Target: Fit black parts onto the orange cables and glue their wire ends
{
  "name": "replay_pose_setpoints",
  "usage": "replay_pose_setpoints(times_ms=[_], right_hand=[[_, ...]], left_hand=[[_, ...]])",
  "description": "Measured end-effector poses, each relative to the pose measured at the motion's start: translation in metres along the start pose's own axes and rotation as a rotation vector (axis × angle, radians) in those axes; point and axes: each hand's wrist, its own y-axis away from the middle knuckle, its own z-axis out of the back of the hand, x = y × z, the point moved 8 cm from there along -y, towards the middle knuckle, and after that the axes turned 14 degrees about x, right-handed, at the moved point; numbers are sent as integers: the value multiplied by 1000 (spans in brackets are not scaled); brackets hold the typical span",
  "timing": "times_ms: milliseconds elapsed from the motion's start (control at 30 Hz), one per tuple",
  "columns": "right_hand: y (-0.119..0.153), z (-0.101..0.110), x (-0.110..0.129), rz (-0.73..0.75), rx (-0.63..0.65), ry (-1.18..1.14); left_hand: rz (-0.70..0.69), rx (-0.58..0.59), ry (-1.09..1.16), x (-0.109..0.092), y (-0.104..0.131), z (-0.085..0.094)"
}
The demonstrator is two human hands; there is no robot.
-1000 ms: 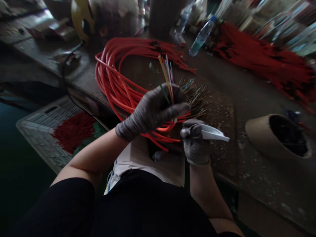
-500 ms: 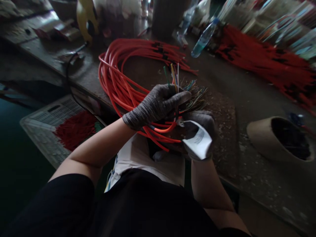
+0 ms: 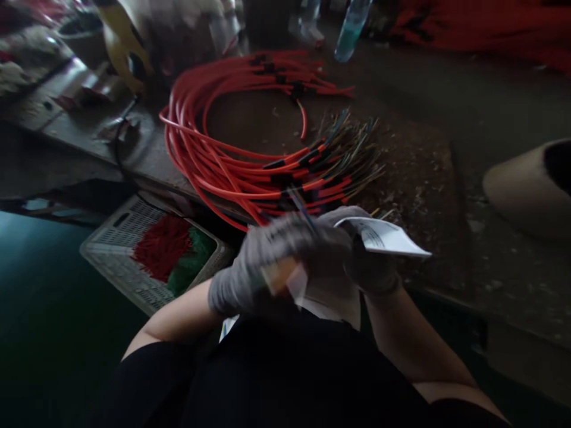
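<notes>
Left of hands (image 3: 272,255), crate (image 3: 119,233) holding red strips (image 3: 161,246), green material (image 3: 193,264)

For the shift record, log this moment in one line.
left hand: gloved, blurred, grip unclear | right hand: gloved, gripping white sheet | red-orange cables: looped on table

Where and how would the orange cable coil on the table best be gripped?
Probably grip the orange cable coil at its left bend, coming from the person's left and wrapping the fingers round the bundle. There the cables curve close together; at the right, the thin wire ends fan out loosely.
</notes>
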Motion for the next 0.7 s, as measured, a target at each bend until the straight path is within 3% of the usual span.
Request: replay_pose_setpoints(times_ms=[100,233,367,533,600,700], right_hand=[[24,13,2,-36,69,37],[34,25,0,-69,32,167],[24,13,12,58,153,359],[11,-10,27,227,481,466],[8,-7,23,215,490,503],[9,7,14,172,349,438]], left_hand=[[-129,286,-126,-11,11,-56],[-396,422,-467,-23,21,-95],[-442,355,-616,-26,21,-95],[-428,369,-661,-29,23,-94],[-434,397,-675,-29,24,-95],[-436,417,-664,-26,26,-94]])
